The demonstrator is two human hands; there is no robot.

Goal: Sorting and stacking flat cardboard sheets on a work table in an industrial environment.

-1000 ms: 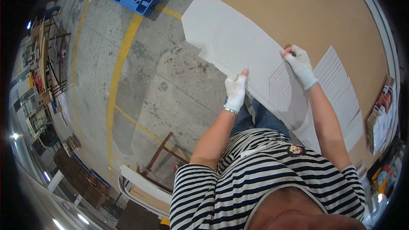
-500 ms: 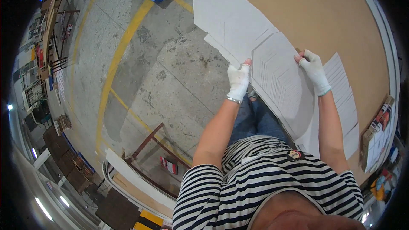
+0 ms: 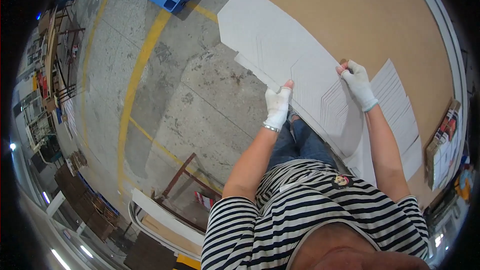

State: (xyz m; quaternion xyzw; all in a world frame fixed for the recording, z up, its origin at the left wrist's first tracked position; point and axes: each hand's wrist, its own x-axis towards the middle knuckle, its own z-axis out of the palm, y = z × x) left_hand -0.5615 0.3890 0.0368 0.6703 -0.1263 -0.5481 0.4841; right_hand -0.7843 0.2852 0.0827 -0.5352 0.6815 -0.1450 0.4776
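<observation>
White flat sheets point(image 3: 280, 35) with notched edges overlap in a fan, their stepped edges forming rows of angled lines. My left hand point(image 3: 277, 106), in a white glove with bare fingertips, grips the near edge, thumb on top and the other fingers hidden beneath. At the opposite edge is my right hand point(image 3: 358, 84), gloved alike, its fingers closed in a pinch. A small brown piece point(image 3: 343, 62) shows at those fingertips; its kind is unclear. More fanned white sheets point(image 3: 395, 105) lie beyond my right forearm.
The sheets rest on a broad brown board surface point(image 3: 360, 10). At its right edge stands a small bundle of printed pieces point(image 3: 442, 145). A blue pallet point(image 3: 172, 2) sits on the floor at the far left. A dark red metal frame point(image 3: 175, 180) stands left of me.
Both hands have shifted slightly left in view with the sheets. The dark gap across the sheets near my left thumb has narrowed, and they lie flatter there.
</observation>
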